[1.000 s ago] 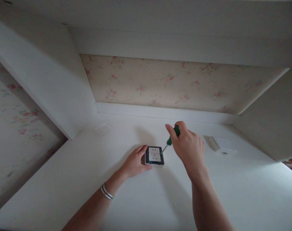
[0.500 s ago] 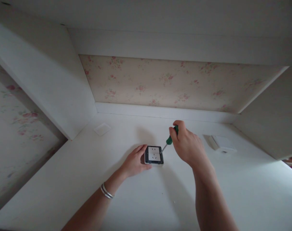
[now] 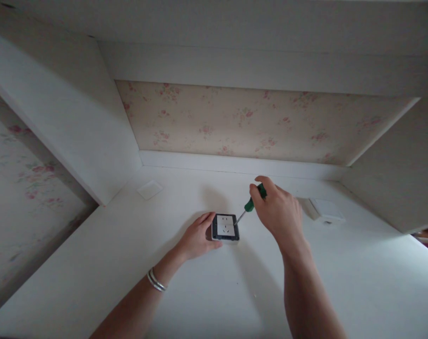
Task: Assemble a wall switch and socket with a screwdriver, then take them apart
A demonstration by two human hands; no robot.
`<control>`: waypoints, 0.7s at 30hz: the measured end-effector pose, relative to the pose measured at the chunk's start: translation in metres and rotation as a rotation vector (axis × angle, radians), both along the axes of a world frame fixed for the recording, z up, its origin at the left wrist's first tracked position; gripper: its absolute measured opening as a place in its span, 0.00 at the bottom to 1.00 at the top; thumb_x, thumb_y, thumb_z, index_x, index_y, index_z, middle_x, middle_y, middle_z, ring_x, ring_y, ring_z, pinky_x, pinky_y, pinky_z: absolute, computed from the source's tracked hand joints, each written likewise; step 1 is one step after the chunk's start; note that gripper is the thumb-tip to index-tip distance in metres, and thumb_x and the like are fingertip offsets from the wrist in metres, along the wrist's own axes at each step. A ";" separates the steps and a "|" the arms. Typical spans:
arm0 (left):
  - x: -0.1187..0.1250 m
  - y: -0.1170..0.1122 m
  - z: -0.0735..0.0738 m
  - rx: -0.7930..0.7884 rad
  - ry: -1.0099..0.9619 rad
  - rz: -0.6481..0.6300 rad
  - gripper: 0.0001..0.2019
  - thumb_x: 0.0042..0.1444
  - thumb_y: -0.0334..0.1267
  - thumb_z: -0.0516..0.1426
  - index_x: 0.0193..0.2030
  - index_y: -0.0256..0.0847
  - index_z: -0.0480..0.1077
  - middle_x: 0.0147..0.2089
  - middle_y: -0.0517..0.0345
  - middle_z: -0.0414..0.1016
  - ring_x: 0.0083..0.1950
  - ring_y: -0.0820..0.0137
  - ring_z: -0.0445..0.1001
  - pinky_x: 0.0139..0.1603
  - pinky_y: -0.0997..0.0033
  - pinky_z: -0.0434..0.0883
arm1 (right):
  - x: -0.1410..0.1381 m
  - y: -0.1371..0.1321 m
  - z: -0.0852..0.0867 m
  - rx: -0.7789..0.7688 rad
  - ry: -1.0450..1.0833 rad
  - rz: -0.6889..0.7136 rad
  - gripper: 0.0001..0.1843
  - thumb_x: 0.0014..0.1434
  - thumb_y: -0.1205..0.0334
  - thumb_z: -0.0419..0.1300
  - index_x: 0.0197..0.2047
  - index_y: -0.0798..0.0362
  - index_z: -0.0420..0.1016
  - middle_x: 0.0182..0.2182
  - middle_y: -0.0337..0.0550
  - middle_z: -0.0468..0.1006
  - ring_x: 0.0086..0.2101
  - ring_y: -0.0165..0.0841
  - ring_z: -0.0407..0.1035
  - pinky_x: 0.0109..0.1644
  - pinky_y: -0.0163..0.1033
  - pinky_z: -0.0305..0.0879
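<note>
I have the socket [image 3: 226, 227] just below the middle of my view, its white face and dark border turned up toward me, on the white surface [image 3: 206, 292]. It is close to square, so the long axis that counts is the screwdriver's [image 3: 250, 205]: the shaft slants from upper right down to lower left, and its tip appears to meet the socket's right border. Whether it sits in a screw head is too small for me to tell.

My left grip [image 3: 196, 239] is the nearer one, touching, fingers at the far left corner and thumb along the near left edge, closed around that side. My right grip [image 3: 279, 209] is wrapped around the green handle; the socket lies down and to the left of it, reached only through the shaft.

Farther out, a flat white plate [image 3: 149, 189] lies up and to the left, and a white box [image 3: 327, 210] sits beyond my right grip. I can read no brand, label or writing on any of these.
</note>
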State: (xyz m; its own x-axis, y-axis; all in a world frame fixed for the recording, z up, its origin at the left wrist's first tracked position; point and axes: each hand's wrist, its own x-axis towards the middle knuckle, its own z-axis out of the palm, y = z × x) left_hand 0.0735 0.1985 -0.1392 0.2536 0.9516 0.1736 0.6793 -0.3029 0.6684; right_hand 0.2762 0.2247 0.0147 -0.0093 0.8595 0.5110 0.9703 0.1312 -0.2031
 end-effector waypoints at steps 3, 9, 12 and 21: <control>0.001 0.000 0.000 -0.001 -0.002 0.004 0.45 0.44 0.47 0.65 0.67 0.43 0.51 0.67 0.52 0.54 0.66 0.58 0.54 0.67 0.59 0.55 | 0.003 0.000 0.002 -0.031 0.012 0.071 0.15 0.64 0.56 0.48 0.51 0.48 0.67 0.38 0.43 0.78 0.29 0.35 0.69 0.28 0.36 0.46; 0.002 -0.001 0.003 -0.002 -0.011 0.005 0.45 0.43 0.46 0.66 0.66 0.43 0.52 0.67 0.52 0.54 0.66 0.58 0.55 0.67 0.59 0.55 | 0.004 -0.005 0.006 -0.067 0.060 0.167 0.16 0.64 0.58 0.47 0.54 0.45 0.65 0.44 0.42 0.75 0.31 0.34 0.69 0.29 0.36 0.50; 0.001 -0.001 0.003 -0.014 -0.022 0.007 0.44 0.44 0.46 0.66 0.66 0.44 0.52 0.67 0.52 0.54 0.66 0.57 0.54 0.67 0.58 0.55 | 0.001 -0.005 0.003 -0.009 0.041 0.081 0.17 0.64 0.49 0.48 0.50 0.46 0.69 0.41 0.43 0.76 0.30 0.34 0.69 0.28 0.36 0.48; 0.002 -0.001 0.001 -0.009 -0.011 0.009 0.45 0.44 0.47 0.66 0.67 0.43 0.51 0.67 0.52 0.54 0.66 0.58 0.54 0.67 0.59 0.55 | -0.001 0.001 -0.002 -0.040 0.047 0.189 0.14 0.64 0.55 0.48 0.50 0.49 0.65 0.41 0.43 0.77 0.29 0.34 0.69 0.28 0.36 0.50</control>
State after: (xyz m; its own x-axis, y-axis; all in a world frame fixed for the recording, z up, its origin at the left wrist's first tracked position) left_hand 0.0759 0.1978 -0.1384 0.2428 0.9555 0.1675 0.6745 -0.2904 0.6788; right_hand 0.2749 0.2256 0.0124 -0.1496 0.8644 0.4801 0.9185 0.3013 -0.2563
